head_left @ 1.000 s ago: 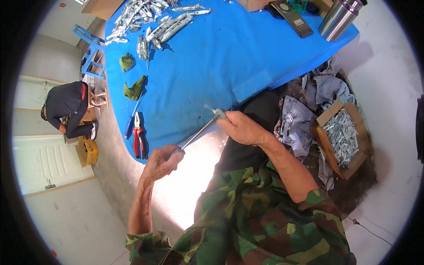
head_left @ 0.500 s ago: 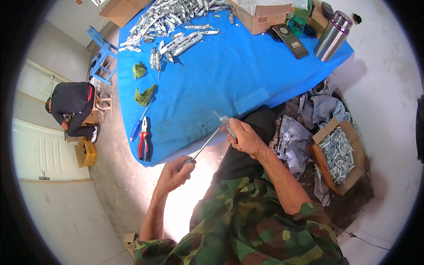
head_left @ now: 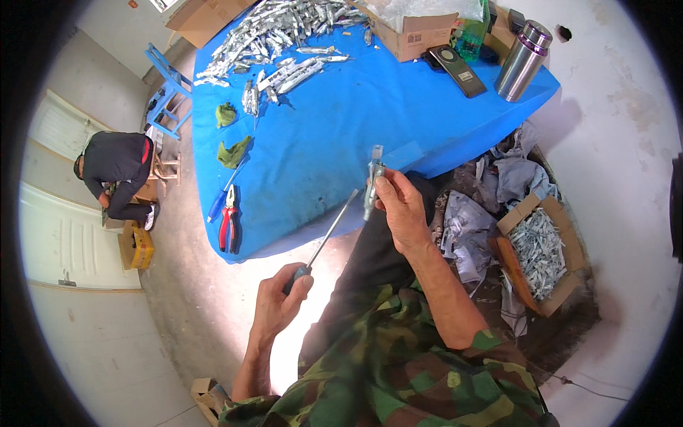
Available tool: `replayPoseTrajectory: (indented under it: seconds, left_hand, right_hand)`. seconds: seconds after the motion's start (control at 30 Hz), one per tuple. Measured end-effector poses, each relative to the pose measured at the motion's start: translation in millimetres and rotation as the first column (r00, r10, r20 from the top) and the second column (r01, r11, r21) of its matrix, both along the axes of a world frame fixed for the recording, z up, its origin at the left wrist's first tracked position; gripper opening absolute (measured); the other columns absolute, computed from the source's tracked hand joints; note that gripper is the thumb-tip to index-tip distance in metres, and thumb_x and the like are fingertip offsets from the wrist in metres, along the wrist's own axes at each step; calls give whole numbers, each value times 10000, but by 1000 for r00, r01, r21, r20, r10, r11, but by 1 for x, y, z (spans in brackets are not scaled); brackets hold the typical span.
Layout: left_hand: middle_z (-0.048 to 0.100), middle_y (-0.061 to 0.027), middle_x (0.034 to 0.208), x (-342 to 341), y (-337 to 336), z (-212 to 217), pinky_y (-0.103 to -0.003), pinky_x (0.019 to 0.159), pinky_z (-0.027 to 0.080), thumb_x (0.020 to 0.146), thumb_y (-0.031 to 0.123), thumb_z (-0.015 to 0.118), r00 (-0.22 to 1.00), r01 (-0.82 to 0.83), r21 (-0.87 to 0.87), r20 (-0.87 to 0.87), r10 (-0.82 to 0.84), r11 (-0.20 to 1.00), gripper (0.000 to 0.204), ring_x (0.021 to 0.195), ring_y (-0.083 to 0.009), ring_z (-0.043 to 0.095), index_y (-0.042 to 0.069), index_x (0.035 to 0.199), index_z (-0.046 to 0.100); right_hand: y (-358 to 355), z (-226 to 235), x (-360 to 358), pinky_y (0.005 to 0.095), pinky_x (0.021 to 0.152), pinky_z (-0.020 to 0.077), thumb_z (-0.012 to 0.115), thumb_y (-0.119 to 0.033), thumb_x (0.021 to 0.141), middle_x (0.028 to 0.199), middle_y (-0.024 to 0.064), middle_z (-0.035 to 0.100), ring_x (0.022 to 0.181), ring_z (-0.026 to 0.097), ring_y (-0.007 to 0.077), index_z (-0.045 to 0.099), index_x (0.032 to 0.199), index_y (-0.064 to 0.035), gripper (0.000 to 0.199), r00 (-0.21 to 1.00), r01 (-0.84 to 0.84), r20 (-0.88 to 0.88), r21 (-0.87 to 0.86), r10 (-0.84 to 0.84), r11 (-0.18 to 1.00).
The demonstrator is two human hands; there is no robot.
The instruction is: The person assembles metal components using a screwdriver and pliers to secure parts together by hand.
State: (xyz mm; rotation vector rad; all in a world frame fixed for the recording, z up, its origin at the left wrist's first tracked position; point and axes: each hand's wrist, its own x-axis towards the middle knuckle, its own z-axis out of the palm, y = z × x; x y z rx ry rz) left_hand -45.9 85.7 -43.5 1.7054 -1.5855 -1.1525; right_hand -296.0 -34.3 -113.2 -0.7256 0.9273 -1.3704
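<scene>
My left hand [head_left: 279,297] is closed round the dark handle of a screwdriver [head_left: 331,229], whose thin metal shaft slants up and to the right. My right hand [head_left: 404,212] pinches a small, long silver-grey metal part [head_left: 373,181] and holds it upright above the near edge of the blue-covered table [head_left: 320,142]. The screwdriver's tip ends just left of this part, with a narrow gap between them. On the table to the left lie red-handled pliers [head_left: 229,226] and a second screwdriver with a blue handle [head_left: 217,206].
Similar silver parts [head_left: 263,43] are heaped at the table's far side. A phone [head_left: 459,71], steel flask [head_left: 524,60] and cardboard box [head_left: 420,35] stand far right. A carton of silver parts [head_left: 533,252] sits right of my legs. Another person [head_left: 117,167] bends over at far left.
My right hand has lifted the silver part and turned it upright. The screwdriver has come away from it, and my left hand is slightly lower. The view has shifted a little.
</scene>
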Motion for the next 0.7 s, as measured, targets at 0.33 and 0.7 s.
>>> replayPoseTrajectory:
  seconds: [0.33, 0.7]
  left_hand:
    - [609, -18, 704, -15, 10, -14, -249, 500, 443, 1037, 345, 604, 998, -44, 11, -36, 45, 999, 389, 584, -75, 550, -14, 1169, 675]
    - [617, -27, 720, -7, -2, -24, -269, 542, 453, 1037, 331, 611, 999, -50, 62, 5, 50, 997, 391, 621, -88, 560, -28, 1183, 666]
  right_hand:
    - [11, 3, 11, 316, 790, 608, 649, -45, 948, 1097, 110, 663, 961, 667, 157, 583, 1166, 37, 242, 981, 139, 133, 38, -143, 989]
    - [12, -17, 25, 326, 837, 625, 648, -9, 956, 1166, 145, 648, 1037, 687, 195, 552, 1183, 40, 251, 978, 158, 130, 44, -163, 986]
